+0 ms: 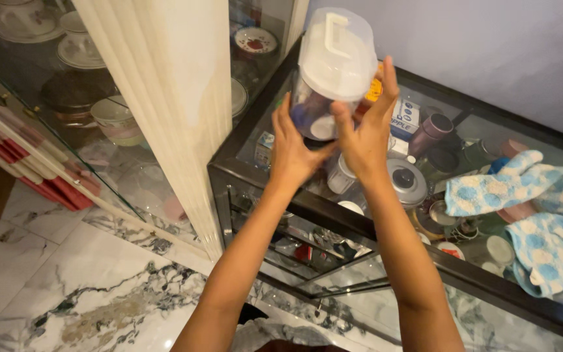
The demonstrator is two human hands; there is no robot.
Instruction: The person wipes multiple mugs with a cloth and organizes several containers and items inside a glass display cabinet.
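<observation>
Both hands grip a clear jar [330,78] with a white handled lid, held above the glass-topped cabinet [255,130]. The left hand [292,150] cups its lower side, the right hand [367,133] wraps the opposite side. The jar's long axis tilts slightly, lid up and away from the person.

Warm, dim indoor light; glare on the glass cabinet top [470,140]; edges slightly bowed.

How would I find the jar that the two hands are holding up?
Look above the glass-topped cabinet, beside the cream pillar. Both hands, left hand and right hand, lift a clear jar there. It alone has a big white lid with a handle.
</observation>
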